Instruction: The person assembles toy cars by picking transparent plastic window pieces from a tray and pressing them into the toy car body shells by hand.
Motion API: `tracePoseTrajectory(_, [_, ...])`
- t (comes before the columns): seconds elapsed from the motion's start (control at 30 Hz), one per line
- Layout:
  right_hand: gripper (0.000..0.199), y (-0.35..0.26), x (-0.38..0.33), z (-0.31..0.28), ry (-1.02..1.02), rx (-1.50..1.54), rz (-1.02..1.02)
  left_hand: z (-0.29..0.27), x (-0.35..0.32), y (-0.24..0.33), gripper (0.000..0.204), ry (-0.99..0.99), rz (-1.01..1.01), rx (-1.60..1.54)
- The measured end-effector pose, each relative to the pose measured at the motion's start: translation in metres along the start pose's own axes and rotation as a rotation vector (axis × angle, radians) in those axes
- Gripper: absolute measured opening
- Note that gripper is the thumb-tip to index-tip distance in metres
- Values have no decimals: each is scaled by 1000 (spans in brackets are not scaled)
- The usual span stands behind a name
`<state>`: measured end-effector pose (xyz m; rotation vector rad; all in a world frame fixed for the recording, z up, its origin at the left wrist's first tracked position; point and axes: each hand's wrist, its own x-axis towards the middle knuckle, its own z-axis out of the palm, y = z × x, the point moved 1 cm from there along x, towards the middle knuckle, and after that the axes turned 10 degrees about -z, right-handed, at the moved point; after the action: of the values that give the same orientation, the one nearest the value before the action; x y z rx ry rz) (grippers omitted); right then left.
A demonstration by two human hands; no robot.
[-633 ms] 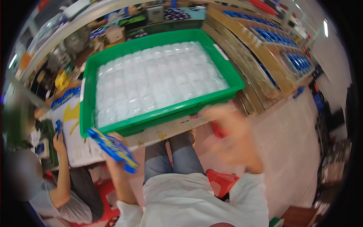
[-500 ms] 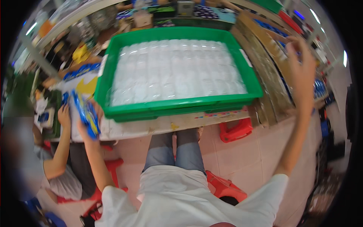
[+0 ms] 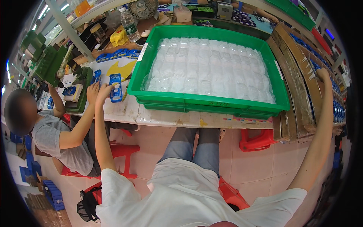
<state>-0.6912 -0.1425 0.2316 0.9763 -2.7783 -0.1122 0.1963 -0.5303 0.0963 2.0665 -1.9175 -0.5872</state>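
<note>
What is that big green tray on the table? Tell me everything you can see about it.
The green tray is a wide, shallow rectangular crate that looks like plastic, seemingly stacked on a second one just like it. It sits on the worktable, near its front edge, straight ahead of the person. Clear blister sheets with rows of moulded pockets fill it almost wall to wall. Neither hand touches it: the left hand holds a blue packaged item beside it, and the right hand reaches into the cardboard boxes on its other side.

A blue blister package (image 3: pixel 115 87) lies on the desk (image 3: pixel 166 117) at nine o'clock from the green tray (image 3: pixel 211 103). More blue packages (image 3: pixel 118 55) sit at its ten o'clock. A white label strip (image 3: pixel 143 52) lines its left rim. Flattened brown cartons (image 3: pixel 298 94) stand at three o'clock.
</note>
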Motion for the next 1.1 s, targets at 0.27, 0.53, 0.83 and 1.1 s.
tracePoseTrajectory(0.27, [40,11,-68,-52,403,51,18,56,68,-21,37,186,142,75])
tracePoseTrajectory(0.53, [48,-41,-113,-97,931,-205,49,13,-79,150,16,419,1101,-200])
tracePoseTrajectory(0.83, [47,-173,-233,-121,1495,324,-185,62,-54,179,10,340,1029,498])
tracePoseTrajectory(1.1, [45,-305,-376,-39,651,2039,-297,12,-128,176,10,395,879,-606])
